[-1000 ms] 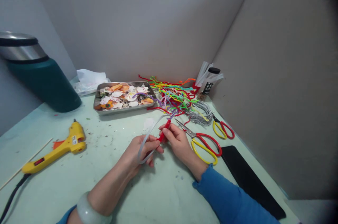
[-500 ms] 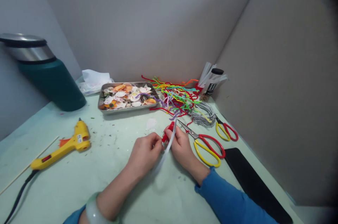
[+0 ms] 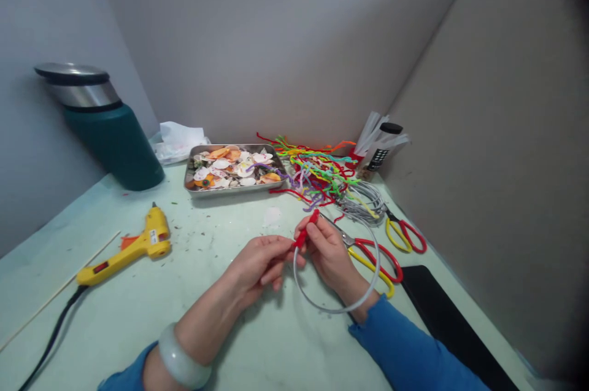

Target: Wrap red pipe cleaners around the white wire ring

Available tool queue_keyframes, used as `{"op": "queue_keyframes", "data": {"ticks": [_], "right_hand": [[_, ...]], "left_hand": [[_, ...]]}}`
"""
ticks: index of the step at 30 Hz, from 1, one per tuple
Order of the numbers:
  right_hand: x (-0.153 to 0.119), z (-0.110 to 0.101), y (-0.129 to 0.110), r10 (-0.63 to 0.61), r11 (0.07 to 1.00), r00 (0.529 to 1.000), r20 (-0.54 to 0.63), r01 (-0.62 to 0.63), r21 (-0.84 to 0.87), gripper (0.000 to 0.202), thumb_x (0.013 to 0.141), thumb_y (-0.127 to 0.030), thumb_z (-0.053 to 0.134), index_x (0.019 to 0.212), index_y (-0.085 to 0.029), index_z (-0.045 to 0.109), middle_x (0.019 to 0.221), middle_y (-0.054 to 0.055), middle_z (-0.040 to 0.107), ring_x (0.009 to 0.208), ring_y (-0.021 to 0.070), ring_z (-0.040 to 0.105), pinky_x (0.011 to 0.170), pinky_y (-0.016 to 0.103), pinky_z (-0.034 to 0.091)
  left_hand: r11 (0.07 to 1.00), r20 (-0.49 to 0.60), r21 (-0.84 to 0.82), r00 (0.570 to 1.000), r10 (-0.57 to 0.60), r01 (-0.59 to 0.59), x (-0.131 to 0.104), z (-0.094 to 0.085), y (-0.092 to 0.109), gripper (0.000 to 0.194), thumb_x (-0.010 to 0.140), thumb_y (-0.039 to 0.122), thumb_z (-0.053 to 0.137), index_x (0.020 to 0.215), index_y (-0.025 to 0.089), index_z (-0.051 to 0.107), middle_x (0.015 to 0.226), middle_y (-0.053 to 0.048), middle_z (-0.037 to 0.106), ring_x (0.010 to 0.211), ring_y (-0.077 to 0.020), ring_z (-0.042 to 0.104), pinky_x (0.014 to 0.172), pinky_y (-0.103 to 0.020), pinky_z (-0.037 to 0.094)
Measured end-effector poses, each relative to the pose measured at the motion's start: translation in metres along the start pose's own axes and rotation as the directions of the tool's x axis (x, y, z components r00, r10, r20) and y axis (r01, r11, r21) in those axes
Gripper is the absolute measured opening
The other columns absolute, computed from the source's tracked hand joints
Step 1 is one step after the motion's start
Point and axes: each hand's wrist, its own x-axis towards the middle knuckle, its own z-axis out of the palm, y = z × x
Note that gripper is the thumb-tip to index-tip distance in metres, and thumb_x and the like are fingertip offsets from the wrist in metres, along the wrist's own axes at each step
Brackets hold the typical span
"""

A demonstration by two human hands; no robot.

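A grey wire hoop (image 3: 338,311), with red yarn (image 3: 302,237) wrapped round one part of it, is between my hands in the middle of the view. My right hand (image 3: 329,253) pinches the red-wrapped part between thumb and fingers. At the lower end of the wrapping, the thumb and forefinger of my left hand (image 3: 264,262) close on the red yarn; its other fingers are loosely curled. The ring hangs down over my right wrist. Behind my right hand lie large scissors (image 3: 375,262) with red and yellow handles, partly covered by that hand.
A metal tray (image 3: 230,193) of shells stands at the back, beside tangled coloured yarn (image 3: 317,164) and a grey wire coil (image 3: 368,207). To the left are a yellow glue gun (image 3: 124,256), a thin stick (image 3: 59,293) and a green bottle (image 3: 110,139). Smaller scissors (image 3: 407,234) and a black slab (image 3: 451,323) lie right.
The grey hoop has swung from an edge-on position between my hands to an open ring over my right wrist. The whole view has shifted, so things appear further right.
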Motion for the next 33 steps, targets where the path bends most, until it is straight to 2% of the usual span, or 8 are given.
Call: {"op": "queue_keyframes", "data": {"ticks": [5,11,19,23,26,28,30,33], "right_hand": [[-0.0005,0.002,-0.0018,0.035,0.996,0.999,-0.001,-0.035,0.082,0.022,0.08,-0.04,0.06,0.083,-0.019,0.058,0.07,0.0,0.058,0.053,0.0097,0.048,0.047,0.021,0.041],[-0.0021,0.0023,-0.0013,0.057,0.992,0.998,0.027,-0.06,0.112,0.021,0.082,-0.039,0.059,0.085,-0.018,0.057,0.071,0.0,0.057,0.052,0.0086,0.048,0.047,0.021,0.042],[-0.0012,0.0022,-0.0017,0.009,1.0,1.0,-0.005,-0.009,-0.003,0.021,0.083,-0.038,0.058,0.084,-0.018,0.059,0.069,-0.001,0.059,0.054,0.009,0.052,0.053,0.022,0.043],[-0.0009,0.0026,-0.001,-0.023,0.991,0.998,-0.05,0.016,-0.135,0.022,0.082,-0.04,0.057,0.082,-0.017,0.059,0.064,-0.001,0.058,0.054,0.0101,0.051,0.055,0.023,0.042],[-0.0012,0.002,0.0024,-0.071,0.97,0.995,-0.065,0.054,-0.239,0.021,0.083,-0.038,0.057,0.082,-0.018,0.059,0.063,-0.002,0.056,0.055,0.0104,0.049,0.054,0.023,0.041],[-0.0017,0.0013,0.0042,-0.088,0.96,0.994,-0.061,0.068,-0.271,0.02,0.083,-0.038,0.055,0.082,-0.018,0.058,0.064,-0.002,0.055,0.056,0.0105,0.049,0.054,0.023,0.04],[-0.0021,0.0009,0.0045,-0.078,0.963,0.996,-0.049,0.062,-0.262,0.021,0.084,-0.039,0.054,0.083,-0.018,0.058,0.065,-0.002,0.054,0.056,0.0107,0.049,0.054,0.023,0.041],[-0.0022,0.0008,0.0026,-0.061,0.968,0.996,-0.067,0.042,-0.247,0.023,0.083,-0.04,0.055,0.081,-0.018,0.057,0.064,-0.002,0.054,0.056,0.0111,0.05,0.054,0.024,0.041]], "left_hand": [[0.994,0.071,-0.092,0.996,-0.048,0.055,0.0,-0.0003,-0.0006,0.027,0.081,0.035,0.057,0.089,0.011,0.066,0.071,-0.004,0.066,0.029,0.0026,0.019,0.033,-0.014,0.032],[0.987,0.088,-0.134,0.993,-0.077,0.089,0.0008,0.0007,-0.0021,0.024,0.082,0.03,0.058,0.089,0.009,0.067,0.067,-0.002,0.065,0.028,0.0029,0.021,0.032,-0.013,0.03],[1.0,0.005,-0.011,1.0,-0.028,0.028,0.0004,0.0031,-0.0034,0.027,0.078,0.036,0.061,0.084,0.01,0.066,0.063,0.0,0.062,0.029,0.0016,0.021,0.034,-0.016,0.032],[0.978,-0.133,0.207,0.991,0.035,-0.007,0.0027,0.0053,-0.0042,0.029,0.074,0.041,0.062,0.079,0.012,0.066,0.058,0.001,0.058,0.032,-0.0027,0.029,0.034,-0.019,0.03],[0.911,-0.23,0.41,0.961,0.156,-0.05,0.0047,0.0061,-0.0065,0.027,0.073,0.041,0.062,0.068,0.014,0.063,0.052,0.003,0.053,0.038,-0.0062,0.038,0.038,-0.019,0.028],[0.872,-0.266,0.486,0.941,0.211,-0.058,0.0047,0.0071,-0.0069,0.028,0.073,0.04,0.061,0.06,0.015,0.059,0.047,0.004,0.049,0.039,-0.0068,0.039,0.039,-0.019,0.027],[0.887,-0.285,0.461,0.943,0.174,-0.025,0.0035,0.0083,-0.0053,0.029,0.074,0.04,0.059,0.06,0.016,0.058,0.045,0.005,0.047,0.037,-0.0065,0.037,0.038,-0.02,0.025],[0.941,-0.241,0.335,0.97,0.036,0.048,0.0009,0.0093,-0.0007,0.032,0.074,0.044,0.058,0.061,0.015,0.059,0.047,0.004,0.048,0.035,-0.0051,0.034,0.036,-0.019,0.024]]}}
